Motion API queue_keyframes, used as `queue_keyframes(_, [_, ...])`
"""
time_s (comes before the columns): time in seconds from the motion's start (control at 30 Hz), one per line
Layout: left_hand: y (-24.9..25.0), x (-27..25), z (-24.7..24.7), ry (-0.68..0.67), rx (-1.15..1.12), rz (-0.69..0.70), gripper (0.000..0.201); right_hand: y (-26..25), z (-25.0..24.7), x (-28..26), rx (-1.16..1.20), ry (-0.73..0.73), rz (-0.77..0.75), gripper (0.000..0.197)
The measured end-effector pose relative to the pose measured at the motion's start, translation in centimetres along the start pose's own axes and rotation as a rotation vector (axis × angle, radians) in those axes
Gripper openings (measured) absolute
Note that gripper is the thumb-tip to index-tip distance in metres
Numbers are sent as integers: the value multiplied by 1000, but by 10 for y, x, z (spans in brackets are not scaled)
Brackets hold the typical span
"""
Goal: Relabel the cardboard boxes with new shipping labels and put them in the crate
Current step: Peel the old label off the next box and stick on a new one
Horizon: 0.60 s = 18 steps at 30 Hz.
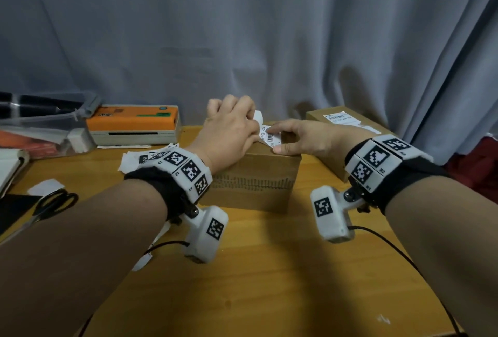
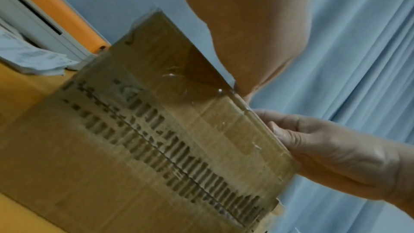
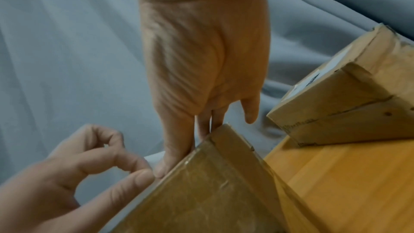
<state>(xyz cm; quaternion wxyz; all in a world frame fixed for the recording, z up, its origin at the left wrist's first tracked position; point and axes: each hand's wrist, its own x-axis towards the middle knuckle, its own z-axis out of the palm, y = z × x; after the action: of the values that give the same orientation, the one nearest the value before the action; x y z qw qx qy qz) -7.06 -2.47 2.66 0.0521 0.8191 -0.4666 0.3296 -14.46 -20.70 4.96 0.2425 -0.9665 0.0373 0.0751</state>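
Note:
A brown cardboard box (image 1: 256, 175) stands mid-table. On its top lies a white barcode label (image 1: 270, 137), its far end curled up. My left hand (image 1: 252, 119) pinches that lifted end with curled fingers. My right hand (image 1: 275, 139) lies flat on the box top, with straight fingers on the label and the thumb at the near edge. The left wrist view shows the box's printed side (image 2: 156, 130) and the right hand (image 2: 325, 151) at its top edge. In the right wrist view, the right hand (image 3: 201, 68) reaches over the box corner (image 3: 212, 192), and the left hand (image 3: 78, 174) is curled beside it.
A second, flatter box (image 1: 318, 118) with a label on it lies at the back right. An orange label printer (image 1: 134, 124) stands at the back left, next to a clear plastic crate (image 1: 40, 118). Loose label scraps (image 1: 137, 160) and black scissors (image 1: 54, 204) lie on the left.

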Motion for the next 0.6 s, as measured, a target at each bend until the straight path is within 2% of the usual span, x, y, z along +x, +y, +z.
queue_keyframes(0.27, [4,4,5,-52,-208,-240,20,4,2,0,6,13,6,62])
queue_keyframes(0.6, [3,0,13,-84,-386,-454,16,1,4,-7,34,18,12,60])
